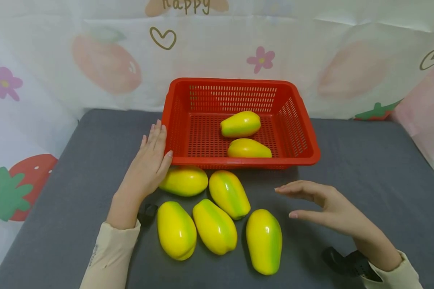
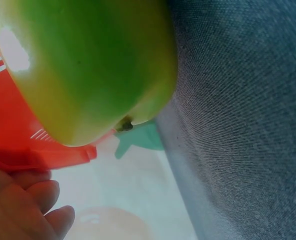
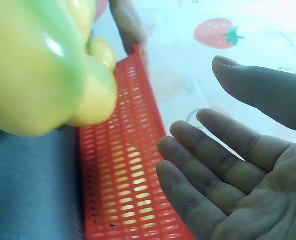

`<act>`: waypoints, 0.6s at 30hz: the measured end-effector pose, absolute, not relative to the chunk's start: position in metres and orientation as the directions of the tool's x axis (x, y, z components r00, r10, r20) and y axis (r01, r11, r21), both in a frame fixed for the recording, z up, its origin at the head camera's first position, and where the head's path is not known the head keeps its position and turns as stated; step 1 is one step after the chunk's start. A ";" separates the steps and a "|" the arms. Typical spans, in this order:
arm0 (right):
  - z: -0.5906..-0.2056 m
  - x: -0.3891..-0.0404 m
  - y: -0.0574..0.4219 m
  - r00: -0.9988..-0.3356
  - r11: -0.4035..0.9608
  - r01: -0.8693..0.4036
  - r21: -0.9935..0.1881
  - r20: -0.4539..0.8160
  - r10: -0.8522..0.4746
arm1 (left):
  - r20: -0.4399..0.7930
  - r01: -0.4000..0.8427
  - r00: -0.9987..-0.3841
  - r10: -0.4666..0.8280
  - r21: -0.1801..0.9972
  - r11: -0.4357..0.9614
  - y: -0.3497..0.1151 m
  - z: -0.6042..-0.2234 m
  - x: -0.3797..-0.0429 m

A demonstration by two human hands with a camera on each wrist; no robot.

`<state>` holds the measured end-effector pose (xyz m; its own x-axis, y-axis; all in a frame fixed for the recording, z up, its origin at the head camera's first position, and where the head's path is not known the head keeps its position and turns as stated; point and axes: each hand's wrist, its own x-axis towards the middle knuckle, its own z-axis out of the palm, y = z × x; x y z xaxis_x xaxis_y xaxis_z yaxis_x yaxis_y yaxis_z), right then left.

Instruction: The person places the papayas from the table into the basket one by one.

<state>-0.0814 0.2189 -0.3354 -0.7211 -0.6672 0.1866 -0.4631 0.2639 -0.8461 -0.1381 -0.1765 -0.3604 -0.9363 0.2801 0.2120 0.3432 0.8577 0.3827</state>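
Five shiny yellow fruits lie on the grey table, at 6 o'clock from the red basket. Two more fruits sit inside it. Toward 8 o'clock, the left hand touches its side, fingers straight. Toward 4 o'clock, the right hand has its thumb and fingers apart.

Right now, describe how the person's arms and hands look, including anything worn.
The left hand and right hand are bare, with no gloves or rings visible. Both arms wear long cream sleeves; the left sleeve carries small dark markings, too small to read. A black device shows at the left wrist, another at the right.
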 end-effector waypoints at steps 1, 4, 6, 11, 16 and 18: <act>-0.338 -0.079 0.219 -0.720 0.258 -0.459 -0.850 0.186 -0.669 | 0.211 0.344 -0.936 0.281 0.383 0.857 -0.176 -0.360 -0.138; -0.346 -0.073 0.221 -0.718 0.239 -0.448 -0.862 0.187 -0.671 | 0.208 0.341 -0.937 0.280 0.381 0.859 -0.176 -0.361 -0.138; -0.350 -0.069 0.221 -0.716 0.224 -0.439 -0.870 0.188 -0.672 | 0.209 0.341 -0.937 0.280 0.380 0.860 -0.175 -0.361 -0.139; -0.359 -0.059 0.223 -0.719 0.218 -0.392 -0.894 0.150 -0.678 | 0.216 0.346 -0.935 0.282 0.379 0.858 -0.175 -0.362 -0.139; -0.365 -0.058 0.222 -0.699 0.259 -0.364 -0.895 0.078 -0.711 | 0.215 0.351 -0.934 0.287 0.386 0.853 -0.177 -0.361 -0.138; -0.366 -0.058 0.221 -0.693 0.270 -0.355 -0.895 0.058 -0.719 | 0.211 0.349 -0.934 0.287 0.386 0.854 -0.177 -0.361 -0.138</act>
<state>-0.0585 0.2209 -0.3656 -0.6930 -0.7185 0.0582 -0.3552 0.2701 -0.8949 -0.1381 -0.1772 -0.3607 -0.9344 0.2868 0.2115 0.3494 0.8535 0.3865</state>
